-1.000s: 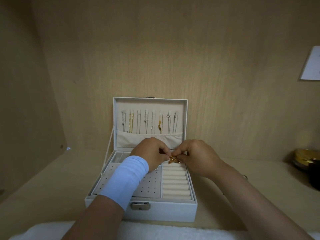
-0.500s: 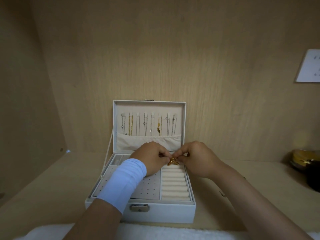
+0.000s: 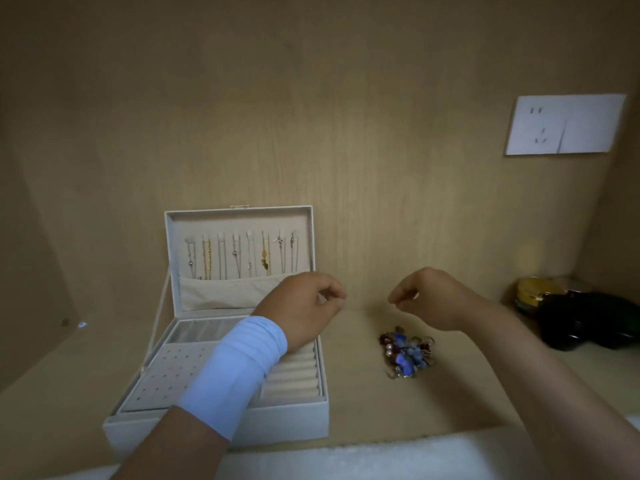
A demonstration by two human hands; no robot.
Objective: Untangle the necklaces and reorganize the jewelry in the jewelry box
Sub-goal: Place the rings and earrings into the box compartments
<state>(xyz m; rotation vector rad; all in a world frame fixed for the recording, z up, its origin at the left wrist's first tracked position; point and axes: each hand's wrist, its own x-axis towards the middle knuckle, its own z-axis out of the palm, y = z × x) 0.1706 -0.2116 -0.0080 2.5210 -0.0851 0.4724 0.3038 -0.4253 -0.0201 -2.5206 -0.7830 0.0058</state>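
The white jewelry box stands open at the left. Several necklaces hang in a row inside its upright lid, and its tray has an earring panel and ring rolls. My left hand, with a light blue wrist sleeve, hovers over the box's right rear corner, its fingers curled and thumb against the forefinger. My right hand hovers to the right, fingertips drawn together. I see nothing held in either hand. A pile of blue, red and pearl jewelry lies on the shelf below my right hand.
I am looking into a wooden cabinet with a back wall and side walls. A dark object and a yellow-green tin sit at the far right. A white socket plate is on the back wall. White cloth runs along the front edge.
My hands have parted and shifted right, off the ring rolls. The small gold piece they pinched together is out of sight. The view has turned right, revealing the jewelry pile.
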